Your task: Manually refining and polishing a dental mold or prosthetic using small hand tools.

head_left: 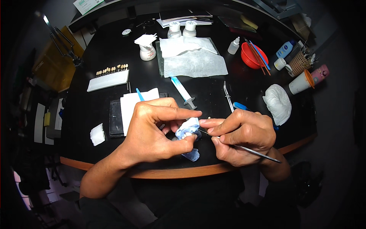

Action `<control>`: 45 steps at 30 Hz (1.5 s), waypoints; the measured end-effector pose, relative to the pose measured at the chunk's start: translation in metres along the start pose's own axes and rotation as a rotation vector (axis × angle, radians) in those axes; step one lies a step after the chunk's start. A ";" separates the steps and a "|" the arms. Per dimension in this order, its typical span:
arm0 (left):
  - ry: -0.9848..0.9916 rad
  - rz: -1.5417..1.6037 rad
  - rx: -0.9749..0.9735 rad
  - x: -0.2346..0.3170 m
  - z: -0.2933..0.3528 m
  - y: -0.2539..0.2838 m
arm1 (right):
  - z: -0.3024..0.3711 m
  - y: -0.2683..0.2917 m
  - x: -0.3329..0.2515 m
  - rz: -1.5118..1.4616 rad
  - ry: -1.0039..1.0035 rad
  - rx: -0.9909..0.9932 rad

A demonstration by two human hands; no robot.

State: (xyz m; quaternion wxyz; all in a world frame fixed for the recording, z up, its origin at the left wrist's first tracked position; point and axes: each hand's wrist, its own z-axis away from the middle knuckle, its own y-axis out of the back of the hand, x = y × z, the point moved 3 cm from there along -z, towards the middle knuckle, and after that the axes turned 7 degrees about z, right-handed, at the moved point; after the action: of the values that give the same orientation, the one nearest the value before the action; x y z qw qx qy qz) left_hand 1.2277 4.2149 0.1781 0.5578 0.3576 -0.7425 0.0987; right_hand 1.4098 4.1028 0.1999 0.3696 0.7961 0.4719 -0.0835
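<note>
My left hand [150, 131] is closed around a blue-and-white dental cast [187, 129], gripped low by the thumb, with the index finger stretched over its top. In my right hand [246, 133] is a thin metal dental instrument [263, 154], pinched like a pen. Its tip points at the right side of the cast; whether it touches is hard to tell. Just below the cast, another blue plaster piece [191, 155] shows near the table's front edge, partly hidden by my left thumb.
Left of my hands lie white sheets [127, 110] on a dark block and a folded tissue [97, 134]. Beyond are a tooth shade guide [110, 78], a syringe [182, 91], a paper-covered glass plate [194, 63], a red bowl [251, 57] and a white bundle [277, 104].
</note>
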 end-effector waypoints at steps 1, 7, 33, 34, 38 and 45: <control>0.030 0.008 0.006 0.002 -0.001 -0.001 | 0.000 0.001 0.000 -0.018 -0.016 0.004; 0.105 0.007 0.063 0.003 0.000 0.002 | -0.003 0.002 -0.001 -0.017 -0.010 0.010; -0.108 -0.163 0.088 0.007 0.000 -0.002 | -0.002 0.001 -0.002 0.107 0.018 -0.042; -0.093 -0.142 0.097 0.006 0.000 -0.001 | -0.002 0.001 -0.001 0.107 0.017 -0.032; -0.104 -0.129 0.060 0.007 0.000 0.001 | -0.003 0.001 -0.002 0.101 0.001 -0.021; -0.121 -0.110 0.061 0.006 -0.001 0.002 | -0.003 0.002 -0.002 0.106 0.018 -0.008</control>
State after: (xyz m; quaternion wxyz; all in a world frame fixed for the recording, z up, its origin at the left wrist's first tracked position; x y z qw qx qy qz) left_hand 1.2269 4.2145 0.1841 0.5053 0.4202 -0.7506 0.0688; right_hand 1.4097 4.1029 0.2046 0.3723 0.8193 0.4326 -0.0547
